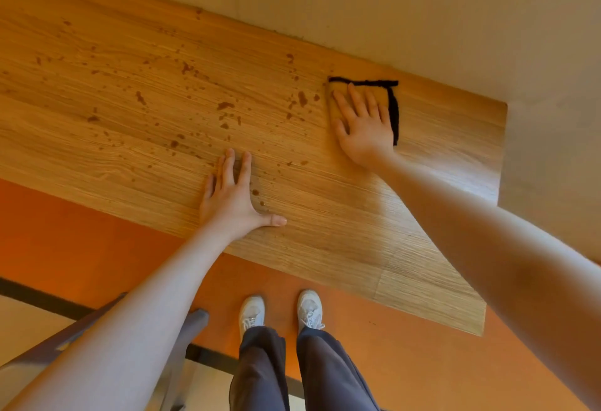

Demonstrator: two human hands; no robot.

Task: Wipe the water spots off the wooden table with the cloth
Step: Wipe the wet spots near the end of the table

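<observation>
Lying flat near the far right part of the wooden table [325,215], close to the wall [422,4], was the cloth [388,95]: tan, square, edged in black along its far and right sides. The right hand [362,124] pressed on it palm down, fingers straight and slightly spread toward the wall, thumb out to the left, wrist bent back from a forearm stretched in from the lower right. Most of the cloth sat hidden under the palm.

Water spots [224,105]: dark drops and streaks scattered over the tabletop to the left of the cloth, thickest across the middle, some just beside the cloth's left edge. The right end of the tabletop showed none.

Left hand [232,196]: laid flat on the bare wood near the front edge, fingers straight and close together, thumb splayed out to the right, holding nothing. Well apart from the right hand. A few drops lay by its fingers.

Below the table: orange floor [81,241], two white laced shoes [310,308] under grey trousers [328,371], and a grey chair [192,323] at lower left.

Brands, labels, writing: none legible.
</observation>
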